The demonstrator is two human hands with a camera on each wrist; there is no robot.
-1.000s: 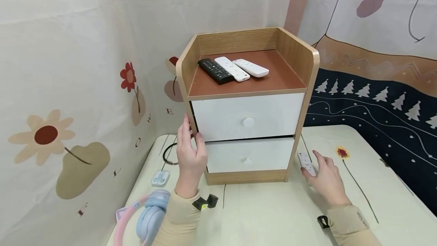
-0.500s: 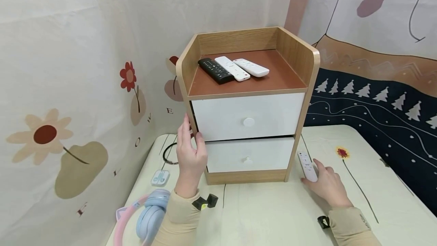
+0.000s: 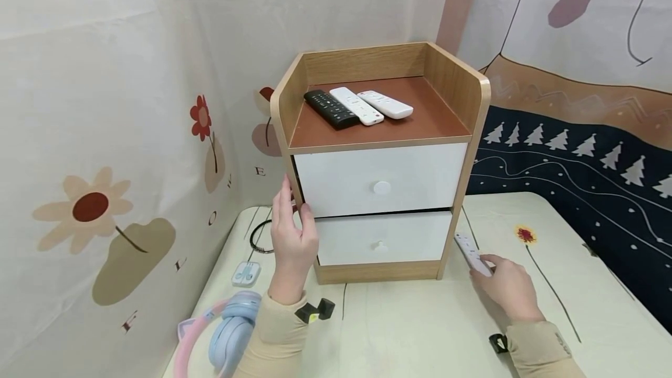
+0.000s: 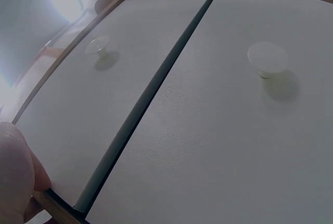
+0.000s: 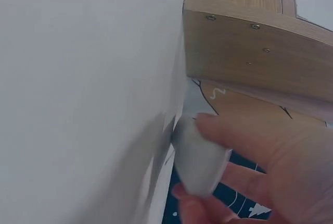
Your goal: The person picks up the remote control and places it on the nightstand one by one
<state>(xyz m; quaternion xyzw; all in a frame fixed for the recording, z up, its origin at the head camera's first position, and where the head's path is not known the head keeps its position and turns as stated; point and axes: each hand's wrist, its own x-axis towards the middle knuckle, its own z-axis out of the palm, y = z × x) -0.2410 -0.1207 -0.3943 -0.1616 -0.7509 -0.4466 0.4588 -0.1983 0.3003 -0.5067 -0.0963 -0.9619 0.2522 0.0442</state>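
A small wooden cabinet (image 3: 378, 273) with two white drawers stands on the table. My left hand (image 3: 295, 245) rests against its left side, fingers straight along the edge; in the left wrist view, part of this hand (image 4: 18, 169) shows at the lower left beside the drawer fronts. To the cabinet's right, my right hand (image 3: 508, 288) pinches the near end of a white remote control (image 3: 471, 254). In the right wrist view the remote's end (image 5: 200, 156) sits between thumb and fingers. Whether the remote still touches the table is hard to tell.
On the cabinet's top lie a black remote (image 3: 332, 109) and two white remotes (image 3: 357, 105). Left of the cabinet are a black coiled cord (image 3: 258, 238), a small case with earphones (image 3: 246, 273), and blue-and-pink headphones (image 3: 231, 331). A printed cloth wall stands behind.
My right hand has moved down to the remote's near end and its fingers have closed on it. The remote has turned slightly, its far end leftward. My left hand has stayed still.
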